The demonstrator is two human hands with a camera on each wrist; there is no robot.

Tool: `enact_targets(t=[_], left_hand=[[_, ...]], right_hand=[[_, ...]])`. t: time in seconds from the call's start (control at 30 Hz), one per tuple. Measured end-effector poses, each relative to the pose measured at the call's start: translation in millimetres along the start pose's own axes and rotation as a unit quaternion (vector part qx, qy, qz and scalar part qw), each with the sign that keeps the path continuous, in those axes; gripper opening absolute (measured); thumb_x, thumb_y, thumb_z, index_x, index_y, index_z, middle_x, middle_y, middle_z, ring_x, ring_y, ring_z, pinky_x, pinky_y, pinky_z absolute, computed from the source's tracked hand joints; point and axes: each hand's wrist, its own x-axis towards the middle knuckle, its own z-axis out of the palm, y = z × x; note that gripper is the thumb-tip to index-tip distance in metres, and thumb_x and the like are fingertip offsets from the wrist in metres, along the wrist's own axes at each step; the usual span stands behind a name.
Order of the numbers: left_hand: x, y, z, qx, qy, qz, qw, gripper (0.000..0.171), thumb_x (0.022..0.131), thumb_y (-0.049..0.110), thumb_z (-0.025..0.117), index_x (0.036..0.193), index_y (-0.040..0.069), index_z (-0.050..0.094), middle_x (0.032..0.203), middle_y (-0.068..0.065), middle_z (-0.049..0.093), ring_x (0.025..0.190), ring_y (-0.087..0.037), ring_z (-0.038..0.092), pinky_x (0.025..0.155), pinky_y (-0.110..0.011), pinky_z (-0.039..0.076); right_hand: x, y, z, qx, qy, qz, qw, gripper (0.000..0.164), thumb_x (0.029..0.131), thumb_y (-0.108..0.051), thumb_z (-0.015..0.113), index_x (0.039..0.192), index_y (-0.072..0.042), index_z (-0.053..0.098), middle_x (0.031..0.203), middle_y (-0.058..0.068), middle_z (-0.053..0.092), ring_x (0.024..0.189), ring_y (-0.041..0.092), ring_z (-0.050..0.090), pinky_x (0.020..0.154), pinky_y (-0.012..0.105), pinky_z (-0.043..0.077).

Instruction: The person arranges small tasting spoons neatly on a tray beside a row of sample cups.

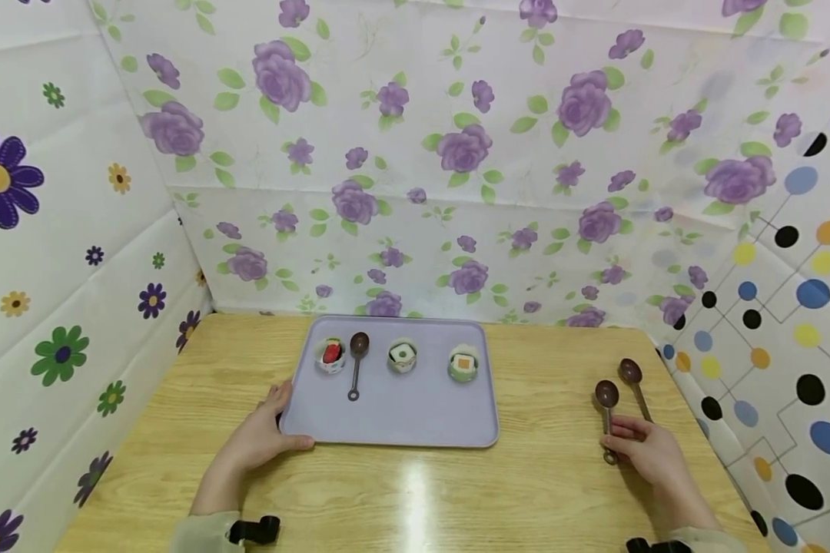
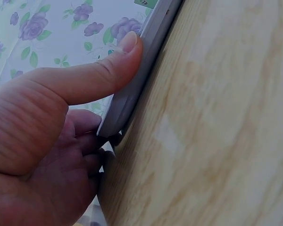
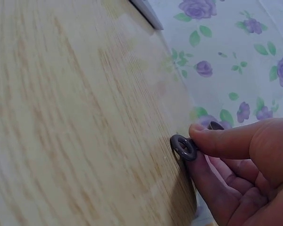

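Observation:
My left hand (image 1: 257, 434) holds the near left corner of a pale purple tray (image 1: 394, 426), thumb along its front edge and fingers at its left side. In the left wrist view the thumb (image 2: 104, 75) presses the tray's wall (image 2: 127, 94). My right hand (image 1: 650, 453) pinches the handle of a brown measuring spoon (image 1: 606, 394) between thumb and fingers. The handle's ring end (image 3: 184, 148) shows close to the table in the right wrist view. Just behind it lies a second brown measuring spoon (image 1: 631, 372), its handle end hidden by the hand.
On the tray stand a cup with red contents (image 1: 330, 355), a cup with a white piece (image 1: 403, 355) and a cup with an orange-centred white square (image 1: 463, 362). Another brown measuring spoon (image 1: 356, 365) lies between the left two. Patterned cloth (image 1: 415, 153) encloses the wooden table (image 1: 526, 491).

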Motion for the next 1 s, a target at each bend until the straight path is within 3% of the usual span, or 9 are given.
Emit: enact_targets(t=[0.3,0.6,0.73,1.0], left_hand=[[2.0,-0.3,-0.8,0.002,0.006,0.001,1.0,0.133,0.079,0.045,0.096,0.167,-0.009,0.011,0.172,-0.034,0.009,0.159,-0.054,0.003,0.125,-0.072,0.008],[2.0,-1.2,0.8,-0.008,0.004,-0.004,1.0,0.135,0.078,0.046,0.096,0.167,-0.009,0.01,0.173,-0.033,0.008,0.16,-0.053,0.001,0.126,-0.07,0.006],[2.0,-0.6,0.5,-0.01,0.003,-0.006,0.9999,0.135,0.078,0.046,0.096,0.167,-0.008,0.01,0.173,-0.032,0.008,0.16,-0.052,0.001,0.126,-0.071,0.006],[1.6,-0.5,0.2,-0.012,-0.001,-0.01,0.9999,0.135,0.078,0.045,0.096,0.167,-0.007,0.009,0.173,-0.033,0.007,0.16,-0.052,0.0,0.126,-0.07,0.006]], right_hand=[[-1.7,-5.8,6.9,0.03,-0.015,0.002,0.999,0.069,0.095,-0.013,0.084,0.15,0.013,0.052,0.117,0.007,0.077,0.089,-0.002,0.07,0.078,0.025,0.063],[-0.7,-15.6,27.9,0.067,-0.059,-0.025,0.996,0.068,0.1,-0.011,0.079,0.154,0.014,0.046,0.137,0.024,0.068,0.095,0.003,0.073,0.084,0.029,0.064],[0.9,-19.7,39.7,0.099,-0.06,-0.028,0.993,0.068,0.098,-0.006,0.079,0.154,0.014,0.046,0.133,0.021,0.069,0.095,0.005,0.074,0.084,0.028,0.064],[2.1,-30.8,60.4,0.112,-0.061,-0.038,0.991,0.067,0.097,-0.006,0.08,0.153,0.013,0.048,0.132,0.02,0.07,0.094,0.005,0.073,0.083,0.028,0.064]])
